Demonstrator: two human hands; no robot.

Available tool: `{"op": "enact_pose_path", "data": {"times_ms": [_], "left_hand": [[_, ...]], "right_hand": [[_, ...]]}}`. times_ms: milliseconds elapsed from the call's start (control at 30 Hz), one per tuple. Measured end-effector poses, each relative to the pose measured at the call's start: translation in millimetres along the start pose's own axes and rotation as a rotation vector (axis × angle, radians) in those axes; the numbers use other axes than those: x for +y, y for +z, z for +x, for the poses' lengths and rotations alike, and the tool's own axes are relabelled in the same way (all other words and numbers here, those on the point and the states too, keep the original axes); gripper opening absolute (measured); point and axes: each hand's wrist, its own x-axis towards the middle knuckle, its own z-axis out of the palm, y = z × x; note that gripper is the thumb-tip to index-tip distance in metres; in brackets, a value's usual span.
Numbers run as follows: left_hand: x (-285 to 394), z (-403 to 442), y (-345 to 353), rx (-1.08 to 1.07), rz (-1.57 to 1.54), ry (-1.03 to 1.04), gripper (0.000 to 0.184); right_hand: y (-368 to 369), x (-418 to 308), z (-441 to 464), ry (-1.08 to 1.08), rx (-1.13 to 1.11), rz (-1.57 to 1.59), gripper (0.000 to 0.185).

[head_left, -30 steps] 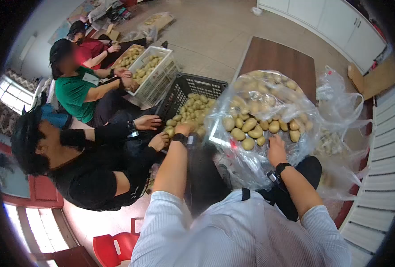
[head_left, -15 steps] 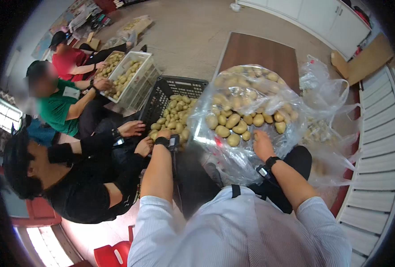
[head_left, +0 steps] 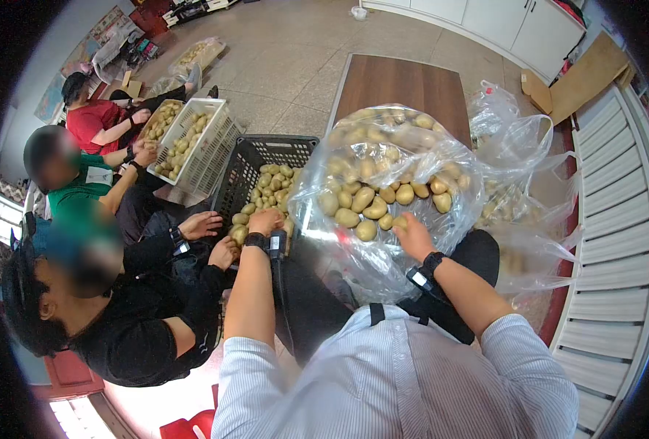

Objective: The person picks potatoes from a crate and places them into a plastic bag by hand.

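Note:
My left hand (head_left: 267,220) reaches over the near end of a black plastic crate (head_left: 229,175) holding many potatoes (head_left: 272,192). Its fingers point down among them, and what they grip, if anything, is hidden. At the near edge of a large clear plastic bag (head_left: 313,230), my right hand (head_left: 414,240) has its fingers closed around a small potato (head_left: 400,222). Many more potatoes (head_left: 363,198) lie inside the open bag. A co-worker in black sits at my left, with one hand (head_left: 201,224) over the crate's side and the other (head_left: 224,253) close to my left hand.
A brown board (head_left: 394,91) lies behind the bag. More clear bags (head_left: 511,150) stand at the right beside a white radiator (head_left: 610,219). Two co-workers at the far left sit by a white crate (head_left: 209,143) of potatoes. A red stool (head_left: 189,426) is behind me.
My view has shifted slightly, moving the scene left in the picture. My right hand has closed on a small potato at the bag's near edge. My left hand stays at the black crate.

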Motion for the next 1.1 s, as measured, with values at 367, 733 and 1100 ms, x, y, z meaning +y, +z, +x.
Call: {"op": "enact_pose_path", "data": {"times_ms": [367,733,1100], "left_hand": [[92,-52,4,-0.076,-0.785,-0.184,0.025],[117,-62,15,-0.403,-0.756,-0.114,0.043],[125,-70,12,-0.599,-0.731,0.029,0.038]], "right_hand": [[7,-22,13,-0.014,0.068,0.092,0.051],[24,-129,16,0.007,-0.451,0.586,0.045],[43,-127,21,-0.284,-0.365,0.455,0.033]]}}
